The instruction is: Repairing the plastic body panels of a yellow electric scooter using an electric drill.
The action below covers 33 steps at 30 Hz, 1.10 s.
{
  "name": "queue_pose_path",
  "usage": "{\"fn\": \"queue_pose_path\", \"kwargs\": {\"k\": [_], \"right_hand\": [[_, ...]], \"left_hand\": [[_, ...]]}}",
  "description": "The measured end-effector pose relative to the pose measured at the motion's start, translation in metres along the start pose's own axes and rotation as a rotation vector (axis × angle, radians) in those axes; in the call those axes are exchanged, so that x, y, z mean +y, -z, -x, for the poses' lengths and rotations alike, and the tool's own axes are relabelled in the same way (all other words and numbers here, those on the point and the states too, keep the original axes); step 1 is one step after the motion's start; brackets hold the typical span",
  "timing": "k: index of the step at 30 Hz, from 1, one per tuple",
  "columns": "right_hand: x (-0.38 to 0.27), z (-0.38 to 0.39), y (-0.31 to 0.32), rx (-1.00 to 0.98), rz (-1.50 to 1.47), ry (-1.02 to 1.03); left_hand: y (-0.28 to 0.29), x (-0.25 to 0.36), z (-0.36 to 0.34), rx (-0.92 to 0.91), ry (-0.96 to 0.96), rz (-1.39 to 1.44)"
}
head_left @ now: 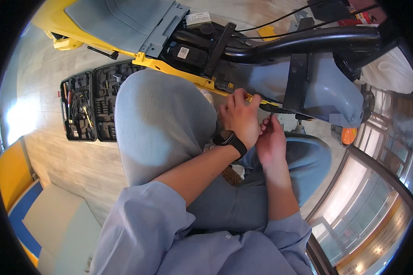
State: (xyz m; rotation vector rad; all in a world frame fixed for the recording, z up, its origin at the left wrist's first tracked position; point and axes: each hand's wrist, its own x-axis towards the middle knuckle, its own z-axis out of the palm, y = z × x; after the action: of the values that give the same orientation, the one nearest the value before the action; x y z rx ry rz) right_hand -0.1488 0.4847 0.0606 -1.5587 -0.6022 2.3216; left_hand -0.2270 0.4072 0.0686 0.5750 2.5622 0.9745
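In front of me lies a partly stripped electric scooter, with a black tube frame (303, 43), grey body panels (332, 87) and a long yellow side trim (170, 69). My left hand (241, 114), with a dark watch on its wrist, curls its fingers over the lower edge of that trim. Just right of it and lower, my right hand (271, 142) is turned palm up beneath the edge. Its thumb and fingers pinch together near a small dark piece that I cannot make out. The fingertips of both hands are partly hidden.
An open black tool case (95, 103) with several hand tools lies on the wood floor to the left. Black cables (280, 20) cross above the frame. An orange reflector (348, 136) sits at the right. Flat panels (55, 215) stand at lower left; a window (367, 201) is at right.
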Motion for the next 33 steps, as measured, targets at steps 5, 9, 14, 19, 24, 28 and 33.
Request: {"fn": "queue_pose_path", "kwargs": {"k": [5, 9, 14, 19, 24, 28, 33], "right_hand": [[0.002, -0.003, -0.004, 0.022, 0.034, 0.062], [0.005, -0.01, -0.001, 0.058, 0.069, 0.163], [-0.003, -0.008, -0.009, 0.045, 0.092, 0.239], [-0.006, -0.011, -0.012, 0.064, 0.104, 0.251], [-0.002, -0.007, -0.015, 0.066, 0.122, 0.267], [-0.005, -0.004, -0.007, 0.01, 0.122, 0.27], [0.003, 0.01, -0.019, -0.015, 0.21, 0.304]], "left_hand": [[-0.006, -0.006, -0.01, 0.052, -0.064, 0.032], [-0.005, -0.007, -0.011, -0.022, -0.049, 0.119], [-0.01, -0.003, -0.021, -0.006, -0.026, 0.113], [-0.014, 0.001, -0.025, 0.004, -0.013, 0.1], [-0.019, 0.006, -0.027, 0.085, 0.09, 0.181], [-0.021, 0.014, -0.022, 0.217, 0.107, 0.246], [0.003, 0.009, -0.01, 0.127, 0.215, 0.385]]}}
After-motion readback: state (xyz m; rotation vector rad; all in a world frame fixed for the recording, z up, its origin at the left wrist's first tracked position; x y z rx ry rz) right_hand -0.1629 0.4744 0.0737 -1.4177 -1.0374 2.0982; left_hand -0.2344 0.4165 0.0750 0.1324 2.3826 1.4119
